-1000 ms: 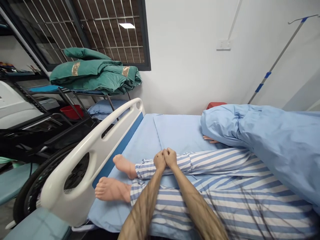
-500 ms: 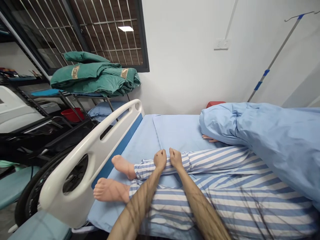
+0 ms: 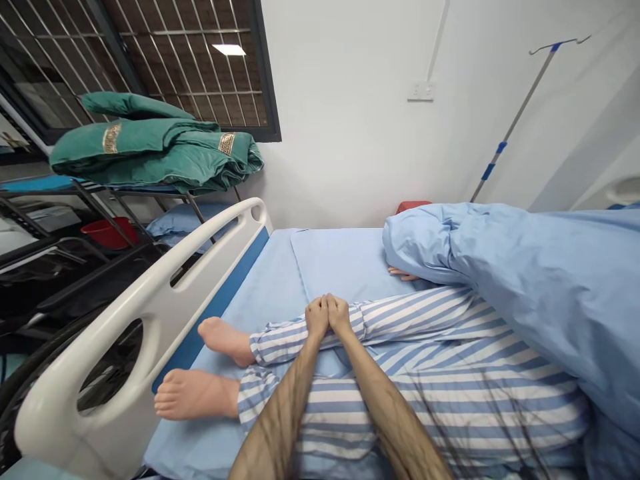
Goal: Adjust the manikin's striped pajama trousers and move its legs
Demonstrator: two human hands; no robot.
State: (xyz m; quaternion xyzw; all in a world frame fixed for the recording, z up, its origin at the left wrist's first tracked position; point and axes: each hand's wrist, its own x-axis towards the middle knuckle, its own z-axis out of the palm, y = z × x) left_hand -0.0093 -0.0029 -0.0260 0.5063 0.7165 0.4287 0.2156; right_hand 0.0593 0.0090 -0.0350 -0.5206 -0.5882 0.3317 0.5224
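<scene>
Closely paired, left hand (image 3: 317,317) and right hand (image 3: 339,315) fisted over striped trousers (image 3: 415,317) — footboard (image 3: 183,300) beyond bare feet (image 3: 197,395), blue quilt (image 3: 525,267) opposite

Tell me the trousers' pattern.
Blue and white stripes on the trousers, clearest in the head view.

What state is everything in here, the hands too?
Left hand: curled shut.
Right hand: curled shut, against the left.
Feet: bare.
Blue cover: bunched back off the lower legs.
Green fabric: folded, piled up.
Drip stand: no bag hanging.
Wall socket: nothing plugged in.
</scene>
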